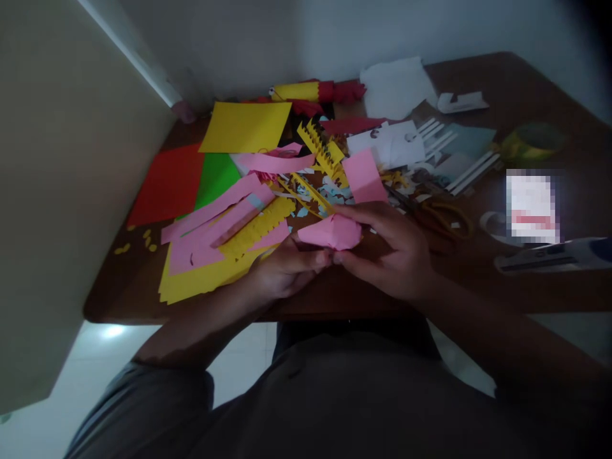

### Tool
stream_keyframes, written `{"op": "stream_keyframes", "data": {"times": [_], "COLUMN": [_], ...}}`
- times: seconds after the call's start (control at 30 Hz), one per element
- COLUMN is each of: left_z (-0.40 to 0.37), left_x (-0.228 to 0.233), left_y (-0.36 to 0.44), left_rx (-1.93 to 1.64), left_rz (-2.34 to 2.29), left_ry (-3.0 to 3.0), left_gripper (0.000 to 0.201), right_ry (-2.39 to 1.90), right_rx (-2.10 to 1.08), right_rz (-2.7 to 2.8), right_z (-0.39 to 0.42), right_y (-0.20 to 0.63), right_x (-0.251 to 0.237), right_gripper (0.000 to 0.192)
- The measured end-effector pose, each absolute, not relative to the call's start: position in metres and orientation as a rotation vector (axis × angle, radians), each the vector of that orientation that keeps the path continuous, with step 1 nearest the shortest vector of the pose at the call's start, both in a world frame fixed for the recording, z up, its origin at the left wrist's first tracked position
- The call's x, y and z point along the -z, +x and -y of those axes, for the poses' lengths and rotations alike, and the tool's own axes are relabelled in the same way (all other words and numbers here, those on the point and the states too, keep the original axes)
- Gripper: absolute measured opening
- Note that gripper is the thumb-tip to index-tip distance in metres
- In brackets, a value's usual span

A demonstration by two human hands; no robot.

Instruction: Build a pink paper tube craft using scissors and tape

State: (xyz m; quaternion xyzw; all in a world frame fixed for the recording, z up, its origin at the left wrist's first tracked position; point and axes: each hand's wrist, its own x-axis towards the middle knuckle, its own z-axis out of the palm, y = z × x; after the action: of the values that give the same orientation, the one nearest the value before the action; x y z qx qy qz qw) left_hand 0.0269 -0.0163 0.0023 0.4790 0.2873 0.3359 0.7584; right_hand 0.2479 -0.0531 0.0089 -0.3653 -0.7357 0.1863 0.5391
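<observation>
Both of my hands hold a small folded piece of pink paper (331,232) just above the near edge of the brown table (478,280). My left hand (287,271) pinches its lower left side with thumb and fingers. My right hand (392,252) wraps over its right side and top. Directly behind the pink piece lie pink strips (217,220) and yellow sheets (205,280) with cut, toothed edges.
Red (167,185), green (217,175) and yellow (246,126) sheets lie at the left rear. Orange-handled scissors (442,217) rest right of my hands, with a tape roll (533,143), a white tool (554,255) and white papers (394,86) beyond. A pale wall panel (62,191) stands at left.
</observation>
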Motion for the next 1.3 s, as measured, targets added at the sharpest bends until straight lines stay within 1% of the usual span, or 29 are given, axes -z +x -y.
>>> {"op": "stream_keyframes", "data": {"times": [0.13,0.23,0.33,0.47,0.77,0.93,1.0,1.07,1.13,1.23,1.3], "left_z": [0.02,0.021,0.02,0.02,0.023,0.021,0.02,0.019,0.018,0.016,0.016], "left_x": [-0.003,-0.003,-0.004,-0.008,-0.008,-0.002,0.001,0.001,0.0,-0.002,-0.001], "left_y": [0.027,0.025,0.022,0.025,0.027,0.024,0.02,0.017,0.016,0.017,0.018], "left_rx": [-0.858,-0.878,-0.845,-0.831,-0.913,-0.972,-0.96,-0.943,-0.936,-0.949,-0.967], "left_rz": [-0.675,-0.721,-0.745,-0.766,-0.725,-0.744,-0.761,-0.765,-0.766,-0.789,-0.812], "left_ry": [0.989,0.924,0.916,0.984,0.961,1.035,1.084,1.108,1.084,1.016,1.0], "left_gripper": [0.046,0.041,0.045,0.049,0.042,0.033,0.032,0.033,0.034,0.042,0.041], "right_ry": [-0.906,-0.896,-0.892,-0.897,-0.914,-0.846,-0.814,-0.827,-0.869,-0.898,-0.885], "right_rx": [-0.503,-0.553,-0.552,-0.485,-0.489,-0.521,-0.527,-0.597,-0.765,-1.022,-1.108], "right_rz": [1.72,1.722,1.731,1.762,1.779,1.814,1.851,1.827,1.716,1.521,1.457], "right_z": [0.052,0.051,0.05,0.049,0.052,0.048,0.046,0.043,0.041,0.04,0.04], "right_y": [0.249,0.25,0.251,0.252,0.25,0.25,0.252,0.255,0.258,0.259,0.258], "right_x": [-0.006,-0.006,-0.007,-0.003,-0.004,-0.004,-0.003,-0.002,-0.001,0.0,0.0], "right_gripper": [0.065,0.066,0.062,0.065,0.063,0.075,0.07,0.06,0.053,0.051,0.051]}}
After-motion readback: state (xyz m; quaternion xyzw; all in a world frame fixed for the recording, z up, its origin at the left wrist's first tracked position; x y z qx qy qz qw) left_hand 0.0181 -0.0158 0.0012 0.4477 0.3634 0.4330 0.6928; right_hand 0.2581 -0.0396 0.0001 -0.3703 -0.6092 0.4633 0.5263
